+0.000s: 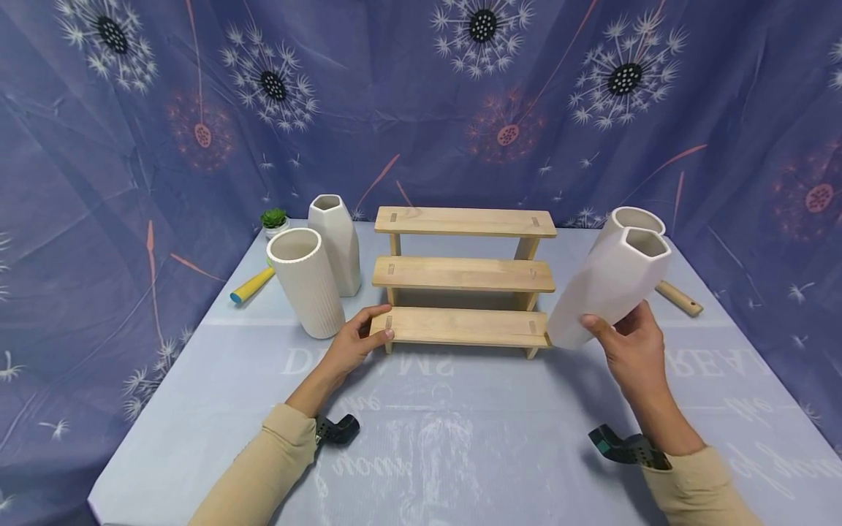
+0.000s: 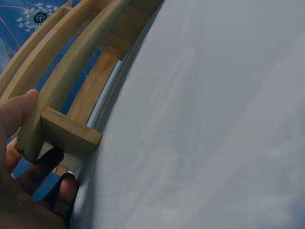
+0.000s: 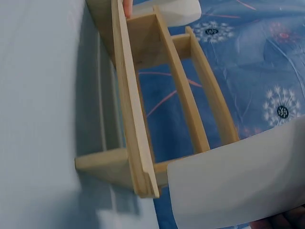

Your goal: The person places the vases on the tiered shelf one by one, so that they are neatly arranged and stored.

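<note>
A three-step wooden shelf point(image 1: 460, 325) stands in the middle of the table. My left hand point(image 1: 358, 340) grips the left end of its lowest step; in the left wrist view the thumb lies along the plank point(image 2: 71, 71) and other fingers reach beneath it. My right hand point(image 1: 628, 347) holds a white faceted vase point(image 1: 608, 288) with a hexagonal mouth, tilted with its top to the right. The vase's base is right at the shelf's lower right end. In the right wrist view the vase point(image 3: 238, 176) shows large, with only a bit of the hand at the bottom edge.
A ribbed white vase point(image 1: 309, 285) and another faceted vase point(image 1: 335, 245) stand left of the shelf, near a small potted plant point(image 1: 274, 220) and a yellow handle point(image 1: 252, 286). Behind the held vase is another white vase point(image 1: 638, 217), beside a wooden handle point(image 1: 680, 299). A patterned curtain point(image 1: 408, 109) hangs behind.
</note>
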`<move>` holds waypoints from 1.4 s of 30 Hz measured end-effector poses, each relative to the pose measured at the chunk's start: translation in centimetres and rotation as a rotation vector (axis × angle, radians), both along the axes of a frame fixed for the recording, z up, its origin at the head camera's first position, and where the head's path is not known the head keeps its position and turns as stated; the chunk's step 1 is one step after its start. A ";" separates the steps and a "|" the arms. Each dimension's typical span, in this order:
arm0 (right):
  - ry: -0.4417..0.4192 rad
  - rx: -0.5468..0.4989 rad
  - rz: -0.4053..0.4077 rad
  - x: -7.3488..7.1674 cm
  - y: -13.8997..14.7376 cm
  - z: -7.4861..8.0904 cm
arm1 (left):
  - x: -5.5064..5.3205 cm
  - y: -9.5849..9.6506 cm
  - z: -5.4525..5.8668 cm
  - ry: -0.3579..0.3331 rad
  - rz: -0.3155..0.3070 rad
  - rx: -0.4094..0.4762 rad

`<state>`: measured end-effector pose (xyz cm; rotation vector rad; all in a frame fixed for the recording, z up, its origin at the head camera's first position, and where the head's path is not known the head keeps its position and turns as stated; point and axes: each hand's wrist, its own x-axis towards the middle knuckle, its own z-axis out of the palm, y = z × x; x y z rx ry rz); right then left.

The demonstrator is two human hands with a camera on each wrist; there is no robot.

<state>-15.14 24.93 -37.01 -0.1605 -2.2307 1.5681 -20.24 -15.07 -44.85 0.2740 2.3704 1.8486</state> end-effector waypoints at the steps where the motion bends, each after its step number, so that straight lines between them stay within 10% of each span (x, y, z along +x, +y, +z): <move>1: 0.003 -0.006 0.009 0.0 -0.2 0.0 | 0.0 0.0 0.0 0.001 -0.001 0.003; 42: -0.011 -0.054 0.209 -2.7 -5.8 -0.3 | 0.0 0.0 -0.2 -0.006 0.014 0.007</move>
